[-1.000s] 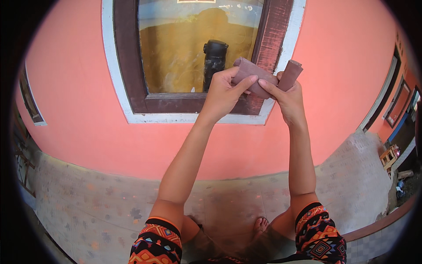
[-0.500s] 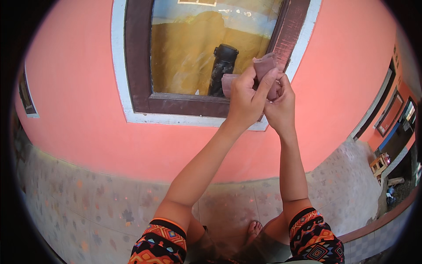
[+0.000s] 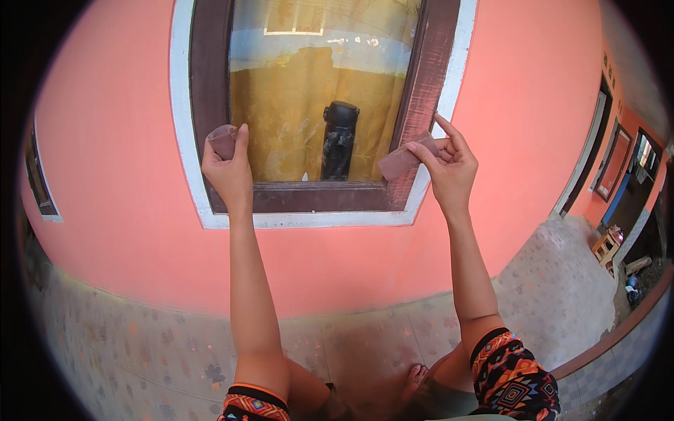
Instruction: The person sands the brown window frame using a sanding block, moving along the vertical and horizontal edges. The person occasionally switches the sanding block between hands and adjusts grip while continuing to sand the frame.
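My left hand [image 3: 233, 175] pinches a small, curled piece of mauve-brown sandpaper [image 3: 222, 142] in front of the window frame's left side. A longer, folded piece of sandpaper [image 3: 400, 164] is held between the thumb and fingers of my right hand [image 3: 453, 172], near the lower right corner. Dark brown paint covers the wooden window frame [image 3: 316, 201]; its right upright [image 3: 420, 95] is scuffed with pale pinkish streaks. Whether the right piece touches the wood, I cannot tell.
A black bottle [image 3: 340, 140] shows in the glass pane, against a yellow curtain [image 3: 281, 119]. White trim [image 3: 309, 219] borders the frame on a pink wall [image 3: 351, 263]. Patterned floor tiles [image 3: 175, 344] lie below. Far right are a wooden stool [image 3: 605, 245] and a doorway.
My hands were together at the lower right of the window, both at the sandpaper. They are now apart, the left hand moved far left, each with its own piece.
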The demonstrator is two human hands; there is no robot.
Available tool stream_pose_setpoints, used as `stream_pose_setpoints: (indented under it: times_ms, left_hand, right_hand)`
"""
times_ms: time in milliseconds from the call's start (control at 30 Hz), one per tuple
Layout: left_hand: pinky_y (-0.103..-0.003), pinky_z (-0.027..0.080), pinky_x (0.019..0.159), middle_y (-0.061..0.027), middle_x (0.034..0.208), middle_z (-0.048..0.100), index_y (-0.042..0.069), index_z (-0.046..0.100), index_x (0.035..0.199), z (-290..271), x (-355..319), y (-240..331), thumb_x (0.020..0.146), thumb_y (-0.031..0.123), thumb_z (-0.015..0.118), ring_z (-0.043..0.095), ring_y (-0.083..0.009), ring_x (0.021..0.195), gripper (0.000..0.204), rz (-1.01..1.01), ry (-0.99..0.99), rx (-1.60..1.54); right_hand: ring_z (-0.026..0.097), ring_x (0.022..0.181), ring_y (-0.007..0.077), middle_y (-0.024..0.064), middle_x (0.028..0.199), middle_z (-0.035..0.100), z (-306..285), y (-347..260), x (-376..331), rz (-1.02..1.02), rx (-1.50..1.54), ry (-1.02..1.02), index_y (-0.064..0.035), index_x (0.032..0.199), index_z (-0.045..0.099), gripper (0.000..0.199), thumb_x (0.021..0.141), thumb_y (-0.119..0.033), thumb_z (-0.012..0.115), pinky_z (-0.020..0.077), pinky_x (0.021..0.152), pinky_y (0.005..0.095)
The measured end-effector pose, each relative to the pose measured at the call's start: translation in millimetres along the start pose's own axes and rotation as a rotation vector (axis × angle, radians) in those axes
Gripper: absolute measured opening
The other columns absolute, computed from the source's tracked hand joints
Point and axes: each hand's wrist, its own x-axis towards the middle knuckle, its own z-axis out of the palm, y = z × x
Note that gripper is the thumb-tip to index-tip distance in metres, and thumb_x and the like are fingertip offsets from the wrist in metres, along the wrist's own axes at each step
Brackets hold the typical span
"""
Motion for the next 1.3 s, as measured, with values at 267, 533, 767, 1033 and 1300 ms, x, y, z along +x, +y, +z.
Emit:
stream_pose_setpoints:
  times_ms: [267, 533, 767, 1033, 1300]
  left_hand:
    - [-0.02, 0.033, 0.049, 0.0052, 0.077, 0.062, 0.004, 0.071, 0.105, -56, 11, -41, 0.1, 0.016, 0.084, 0.045, -0.0002, 0.056, 0.018, -0.064, -0.035, -0.016]
    - [-0.023, 0.033, 0.044, 0.0027, 0.071, 0.061, 0.003, 0.07, 0.105, -83, 23, -39, 0.101, 0.015, 0.083, 0.046, -0.0028, 0.048, 0.018, -0.102, -0.034, -0.109]
    - [-0.024, 0.033, 0.043, 0.0012, 0.07, 0.061, 0.002, 0.069, 0.107, -70, 19, -33, 0.101, 0.012, 0.081, 0.045, -0.004, 0.046, 0.017, -0.063, 0.052, -0.108]
    - [-0.025, 0.041, 0.047, -0.0012, 0.075, 0.065, 0.001, 0.071, 0.108, -72, 18, -38, 0.103, 0.015, 0.08, 0.053, -0.0067, 0.052, 0.017, -0.1, 0.115, -0.037]
    - [-0.031, 0.056, 0.073, -0.0057, 0.088, 0.074, 0.001, 0.072, 0.102, -53, -2, -46, 0.102, 0.026, 0.083, 0.065, -0.013, 0.078, 0.027, 0.237, 0.288, 0.238]
  right_hand:
    - [0.079, 0.103, 0.0179, 0.0089, 0.103, 0.08, -16, -17, 89, -0.829, -0.181, 0.4, 0.0019, 0.112, 0.071, 0.025, 0.092, 0.008, 0.083, 0.0642, 0.09, 0.0352]
    - [0.074, 0.105, 0.0307, 0.0166, 0.119, 0.076, 22, 1, 118, -0.772, -0.685, 0.296, -0.0017, 0.121, 0.07, 0.028, 0.094, -0.004, 0.075, 0.0594, 0.089, 0.0414]
    - [0.048, 0.148, 0.0459, 0.0278, 0.157, 0.052, 43, -6, 136, -0.819, -0.84, 0.274, 0.0027, 0.148, 0.058, 0.052, 0.105, -0.024, 0.07, 0.0397, 0.121, 0.0576]
    - [0.01, 0.167, 0.0482, 0.0295, 0.18, 0.014, 44, 8, 142, -0.755, -0.932, 0.085, 0.0014, 0.173, 0.021, 0.081, 0.114, -0.042, 0.054, 0.0109, 0.133, 0.0671]
    - [0.011, 0.167, 0.048, 0.0304, 0.179, 0.013, 51, -1, 165, -0.838, -0.93, 0.176, -0.0012, 0.174, 0.018, 0.087, 0.113, -0.054, 0.05, 0.0068, 0.13, 0.072]
